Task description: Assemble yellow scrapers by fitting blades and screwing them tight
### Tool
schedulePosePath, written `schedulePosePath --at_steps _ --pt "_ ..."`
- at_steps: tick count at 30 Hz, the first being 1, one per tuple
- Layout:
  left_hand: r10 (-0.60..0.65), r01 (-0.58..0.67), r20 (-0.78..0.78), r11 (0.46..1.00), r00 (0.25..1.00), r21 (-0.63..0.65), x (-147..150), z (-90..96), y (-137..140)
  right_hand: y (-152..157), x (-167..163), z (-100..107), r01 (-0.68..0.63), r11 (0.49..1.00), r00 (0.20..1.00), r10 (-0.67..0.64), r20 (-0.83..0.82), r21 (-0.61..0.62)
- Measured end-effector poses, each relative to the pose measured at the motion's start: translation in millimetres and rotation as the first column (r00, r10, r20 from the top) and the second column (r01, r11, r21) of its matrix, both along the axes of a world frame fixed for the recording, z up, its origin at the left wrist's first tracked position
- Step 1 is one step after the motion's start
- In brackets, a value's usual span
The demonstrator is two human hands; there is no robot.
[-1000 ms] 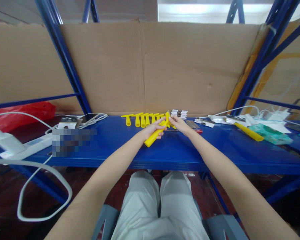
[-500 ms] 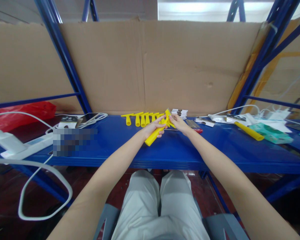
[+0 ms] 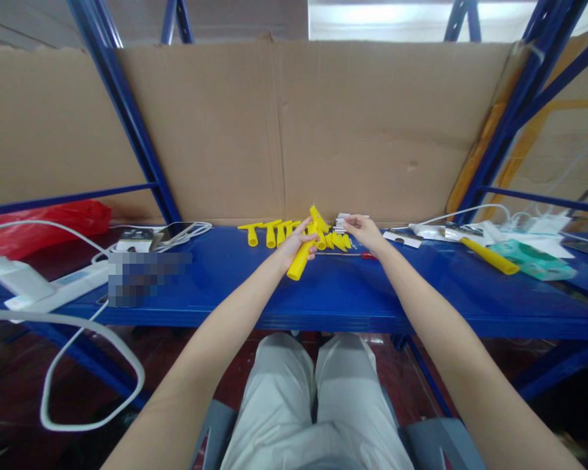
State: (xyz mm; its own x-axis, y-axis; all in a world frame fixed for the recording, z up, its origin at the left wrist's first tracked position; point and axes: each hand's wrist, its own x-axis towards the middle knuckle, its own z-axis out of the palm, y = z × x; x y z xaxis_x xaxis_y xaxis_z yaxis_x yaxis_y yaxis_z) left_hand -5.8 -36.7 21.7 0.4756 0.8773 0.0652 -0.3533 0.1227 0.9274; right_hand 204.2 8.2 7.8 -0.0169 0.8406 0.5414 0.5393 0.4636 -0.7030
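Note:
My left hand (image 3: pixel 296 250) is wrapped round a yellow T-shaped scraper handle (image 3: pixel 300 262), its tube end tilted towards me and its angled head (image 3: pixel 317 217) pointing away. My right hand (image 3: pixel 365 231) is apart from it, to the right. Its fingers are bent together by the small stack of white packets (image 3: pixel 342 220); whatever is between them is too small to make out. Below that hand lies a screwdriver with a red handle (image 3: pixel 369 255), its thin shaft running left. Small yellow wedge-shaped pieces (image 3: pixel 340 241) lie between the hands.
Several more yellow T-shaped handles (image 3: pixel 270 235) stand in a row on the blue bench (image 3: pixel 215 274). At the right are a yellow tube (image 3: pixel 490 255) and a green packet (image 3: pixel 534 260). White cables and a power strip (image 3: pixel 63 287) occupy the left. Cardboard (image 3: pixel 200 130) walls the back.
My right hand has let go of the scraper's head and moved right to the white packets. The left hand keeps the handle, its head now turned a little further left.

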Motion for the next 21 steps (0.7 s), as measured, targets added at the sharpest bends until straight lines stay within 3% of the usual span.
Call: schedulePosePath --at_steps 3,5,8,12,21 --pt "0.056 -0.056 0.020 0.998 0.998 -0.029 0.9 0.0 0.1 -13.0 17.0 13.7 0.129 0.992 0.946 -0.128 0.298 0.018" --pt "0.074 -0.072 0.028 0.996 0.997 -0.043 1.5 -0.5 -0.1 -21.8 28.0 18.9 0.269 0.963 0.831 -0.221 0.511 -0.021" --pt "0.094 -0.093 0.021 0.994 0.995 -0.052 1.9 -1.3 -0.5 -29.9 41.3 21.1 0.368 0.914 0.686 -0.141 0.714 -0.172" --pt "0.099 -0.099 0.006 0.994 0.995 -0.046 1.4 -2.4 0.0 -31.4 53.3 20.8 0.389 0.871 0.632 -0.015 0.775 -0.300" --pt "0.114 -0.115 -0.017 0.993 0.993 -0.041 2.4 -0.8 -1.9 -34.1 67.1 23.2 0.430 0.836 0.669 -0.042 0.742 -0.340"
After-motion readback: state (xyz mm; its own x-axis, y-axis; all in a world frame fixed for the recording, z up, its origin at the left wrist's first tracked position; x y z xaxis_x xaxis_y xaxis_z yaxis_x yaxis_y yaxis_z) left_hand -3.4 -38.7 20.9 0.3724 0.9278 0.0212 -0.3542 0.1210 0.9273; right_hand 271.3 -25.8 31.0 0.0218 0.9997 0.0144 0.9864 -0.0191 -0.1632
